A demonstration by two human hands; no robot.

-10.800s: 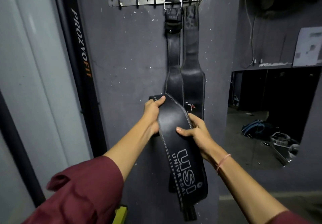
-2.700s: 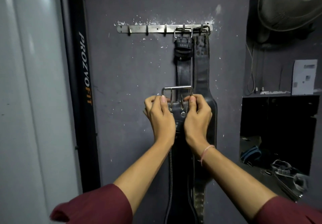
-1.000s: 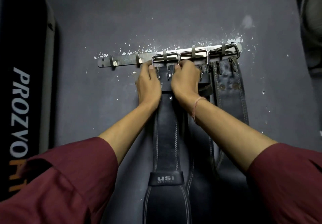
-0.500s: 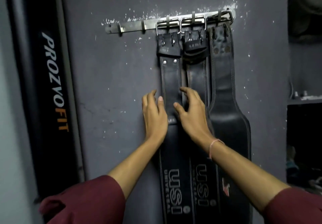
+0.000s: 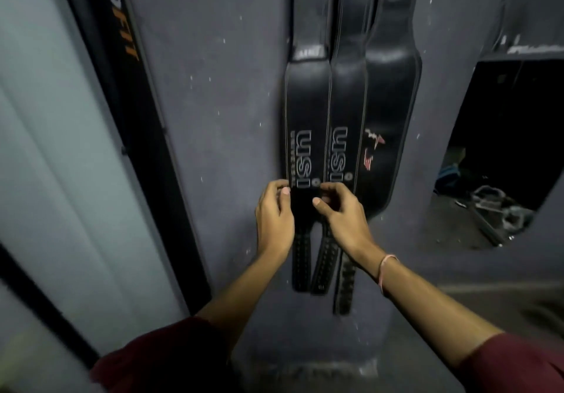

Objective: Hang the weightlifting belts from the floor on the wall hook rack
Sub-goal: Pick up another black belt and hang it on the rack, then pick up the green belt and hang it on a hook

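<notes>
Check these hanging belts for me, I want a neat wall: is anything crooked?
Slightly. The middle belt's punched tail slants left toward the left belt's tail instead of hanging straight. Both hands, left and right, are on the belts there.

glossy black leather belts [image 5: 308, 102] with pale stitching, matt grey speckled wall [image 5: 213, 87]; maroon cloth sleeves [image 5: 171, 359]

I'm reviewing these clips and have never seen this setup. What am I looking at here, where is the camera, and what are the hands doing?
There is no machine: a person wears one camera on the head, looking forward and down at a grey wall. Three black weightlifting belts hang side by side: the left belt and middle belt printed USI, the right belt with a red logo. The left hand and right hand touch the lower end of the left belt, fingers curled at its edges. The hook rack is out of view above.
</notes>
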